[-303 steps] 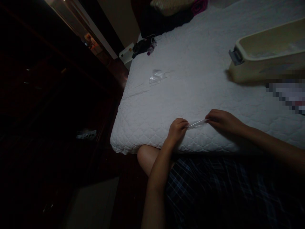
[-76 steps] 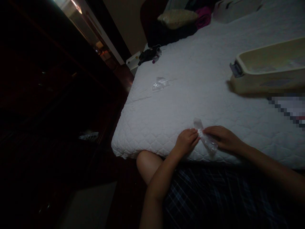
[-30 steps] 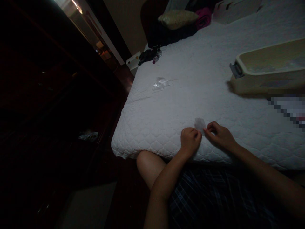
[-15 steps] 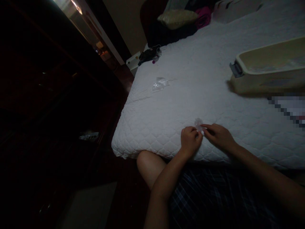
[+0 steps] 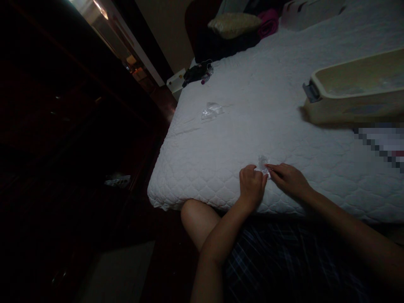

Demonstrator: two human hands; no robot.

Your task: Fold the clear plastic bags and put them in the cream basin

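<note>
A small folded piece of clear plastic (image 5: 261,162) lies at the near edge of a white quilted mattress (image 5: 252,109). My left hand (image 5: 251,185) is closed in a pinch on its left side. My right hand (image 5: 288,180) presses on the plastic's right side with its fingers held together. Both hands rest on the mattress, almost touching each other. A second crumpled clear plastic bag (image 5: 212,110) lies farther up the mattress, apart from both hands.
A cream plastic bin (image 5: 353,90) sits on the mattress at the right. Pillows and dark clothes (image 5: 233,29) are piled at the far end, with small dark items (image 5: 197,72) near the corner. Dark floor and furniture lie to the left. My knee (image 5: 197,216) is under the mattress edge.
The long plastic strip seen earlier has been folded down into a small wad. In the last second my hands stayed in place, the right fingers flattening onto it.
</note>
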